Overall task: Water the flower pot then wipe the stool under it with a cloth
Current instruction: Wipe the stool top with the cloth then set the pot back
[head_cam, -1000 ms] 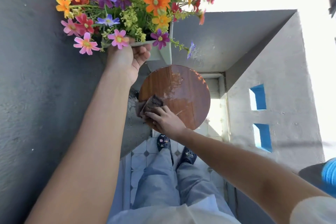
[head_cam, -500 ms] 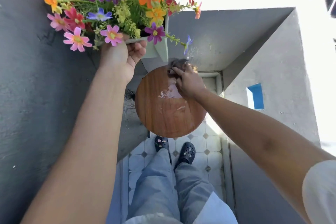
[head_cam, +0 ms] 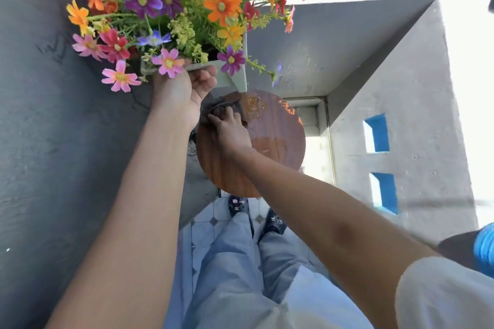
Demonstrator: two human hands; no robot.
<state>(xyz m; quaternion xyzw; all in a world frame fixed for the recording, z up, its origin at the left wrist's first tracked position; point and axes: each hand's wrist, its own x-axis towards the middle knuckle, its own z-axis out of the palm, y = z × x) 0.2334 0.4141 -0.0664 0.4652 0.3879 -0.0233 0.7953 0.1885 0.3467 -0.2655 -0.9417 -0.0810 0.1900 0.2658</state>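
A dark grey wall fills the left side. Against it, high up, the left hand holds the pot in the air, clear of the stool, with the fingers curled around its near rim. The pot is pale green and square-cornered, and it tilts toward the camera. It is packed with flowers in pink, red, orange, purple and yellow with green stems; they spill out over every side and hide most of the inside, though a small dark patch, which may be soil, shows just behind the rim. Just below and right of the pot is the stool, a round brown wooden top seen from above, with a wet sheen and pale streaks across its far half. The right hand lies flat on the stool's far left part, fingers pressed down on a dark cloth that sits bunched at the stool's edge, directly under the pot and close to the left wrist. Beneath the stool are the person's dark shoes on a pale tiled floor, with blue trousers nearer the camera. To the right stands a grey concrete wall with two blue-edged openings, and at the far right edge a blue object is partly in view.
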